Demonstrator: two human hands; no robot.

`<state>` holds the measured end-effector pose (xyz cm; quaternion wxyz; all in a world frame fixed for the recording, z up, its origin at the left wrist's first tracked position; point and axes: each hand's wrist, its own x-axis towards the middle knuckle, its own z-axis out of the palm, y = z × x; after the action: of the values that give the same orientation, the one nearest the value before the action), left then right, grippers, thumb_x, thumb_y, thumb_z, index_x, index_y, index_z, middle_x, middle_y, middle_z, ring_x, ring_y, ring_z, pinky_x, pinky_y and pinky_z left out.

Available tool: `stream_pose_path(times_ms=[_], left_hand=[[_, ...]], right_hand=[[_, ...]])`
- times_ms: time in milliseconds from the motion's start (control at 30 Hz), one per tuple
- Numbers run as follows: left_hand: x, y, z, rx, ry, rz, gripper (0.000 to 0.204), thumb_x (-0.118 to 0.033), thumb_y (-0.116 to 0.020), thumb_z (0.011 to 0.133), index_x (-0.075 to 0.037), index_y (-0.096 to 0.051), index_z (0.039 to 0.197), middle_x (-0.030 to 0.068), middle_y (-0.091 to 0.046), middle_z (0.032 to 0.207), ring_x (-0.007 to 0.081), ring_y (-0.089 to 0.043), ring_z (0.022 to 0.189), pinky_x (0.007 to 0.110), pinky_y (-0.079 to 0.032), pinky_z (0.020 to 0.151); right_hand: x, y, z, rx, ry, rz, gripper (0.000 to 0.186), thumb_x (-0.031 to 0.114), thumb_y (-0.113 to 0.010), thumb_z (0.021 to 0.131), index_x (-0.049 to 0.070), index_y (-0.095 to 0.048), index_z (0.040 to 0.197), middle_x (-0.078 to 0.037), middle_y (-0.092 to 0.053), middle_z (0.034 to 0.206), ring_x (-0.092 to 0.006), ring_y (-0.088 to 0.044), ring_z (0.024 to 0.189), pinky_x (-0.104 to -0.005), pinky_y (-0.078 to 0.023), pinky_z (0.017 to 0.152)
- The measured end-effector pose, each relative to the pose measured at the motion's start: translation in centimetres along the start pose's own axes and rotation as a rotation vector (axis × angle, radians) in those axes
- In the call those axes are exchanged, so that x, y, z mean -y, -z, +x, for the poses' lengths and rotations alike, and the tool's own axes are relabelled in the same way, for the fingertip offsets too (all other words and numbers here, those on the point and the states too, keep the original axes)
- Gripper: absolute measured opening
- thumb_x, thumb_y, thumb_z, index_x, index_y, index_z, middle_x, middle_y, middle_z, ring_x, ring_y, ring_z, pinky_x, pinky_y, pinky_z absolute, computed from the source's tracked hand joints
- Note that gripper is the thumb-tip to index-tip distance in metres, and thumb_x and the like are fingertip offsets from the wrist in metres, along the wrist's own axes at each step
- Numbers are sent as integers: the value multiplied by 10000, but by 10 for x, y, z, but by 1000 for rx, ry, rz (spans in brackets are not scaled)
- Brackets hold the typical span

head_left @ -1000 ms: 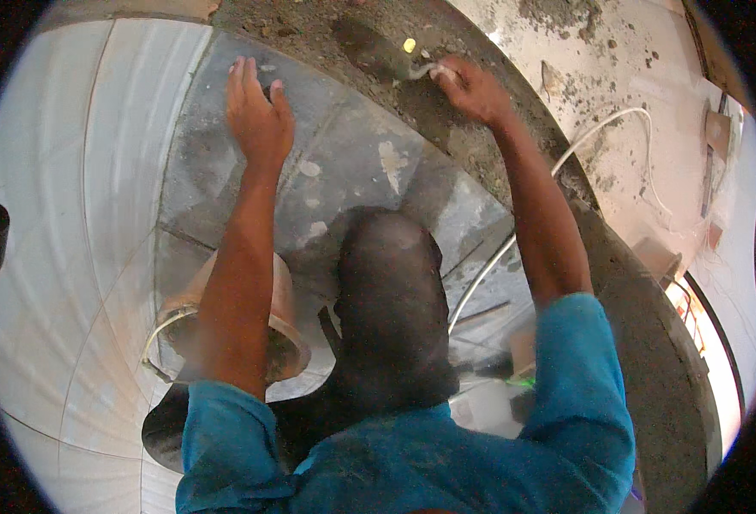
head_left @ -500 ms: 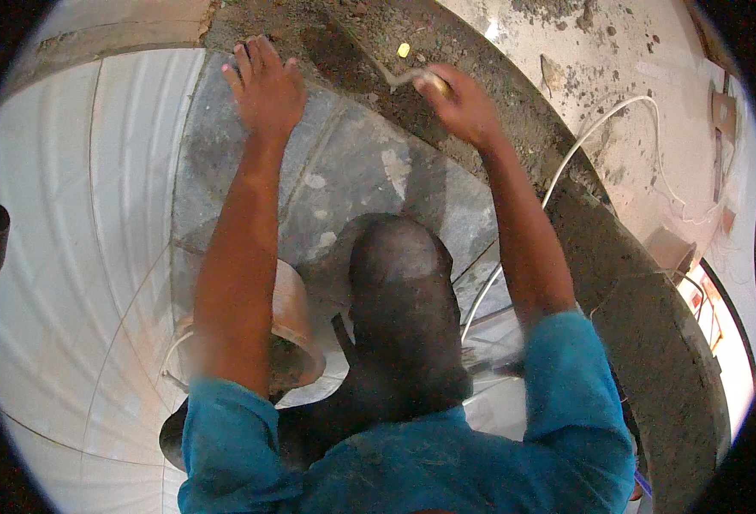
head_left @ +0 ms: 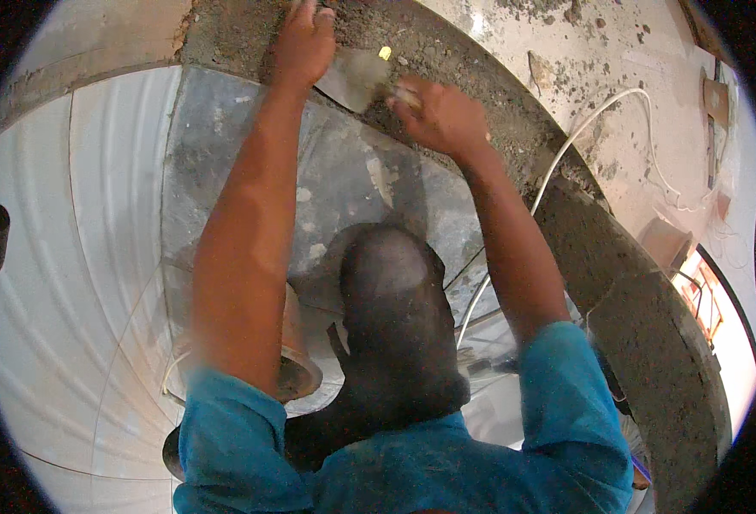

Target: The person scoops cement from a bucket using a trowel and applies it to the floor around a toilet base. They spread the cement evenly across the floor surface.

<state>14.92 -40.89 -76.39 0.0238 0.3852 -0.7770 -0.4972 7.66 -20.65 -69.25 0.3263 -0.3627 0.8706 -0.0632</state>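
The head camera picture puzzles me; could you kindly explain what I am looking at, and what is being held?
There is no machine here: a person wears a wide fisheye camera on the head, looking down along their own arms, so straight edges bend near the rim. The two blue sleeves at the bottom belong to that person.

The left hand rests on a rough grey mortar band; its fingers are too near the rim to read. The right hand has its grip closed on a trowel, whose flat metal blade lies between the hands.

Below them is a grey smeared panel, with white tiles on the left. A white cable curves on the right, and a brownish bucket shows beside the left arm.
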Motion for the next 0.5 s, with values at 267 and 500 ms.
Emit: stream_pose_path(times_ms=[267, 500], left_hand=[[8, 25, -38, -27, -453, 38, 498, -272, -453, 937, 3, -397, 1347, 198, -387, 1410, 336, -321, 1339, 442, -244, 1098], [17, 77, -120, -42, -244, 133, 392, -170, -466, 926, -19, -483, 1287, 192, -493, 1323, 315, -441, 1263, 378, -325, 1054]], right_hand=[[24, -9, 48, -321, -104, -65, 405, 469, -531, 848, 232, -595, 1171, -145, -677, 920, -372, -650, 837, -476, -525, 715], [20, -9, 35, -371, -77, -3, 412, 420, -510, 854, 181, -571, 1184, -171, -665, 952, -362, -647, 870, -493, -519, 716]])
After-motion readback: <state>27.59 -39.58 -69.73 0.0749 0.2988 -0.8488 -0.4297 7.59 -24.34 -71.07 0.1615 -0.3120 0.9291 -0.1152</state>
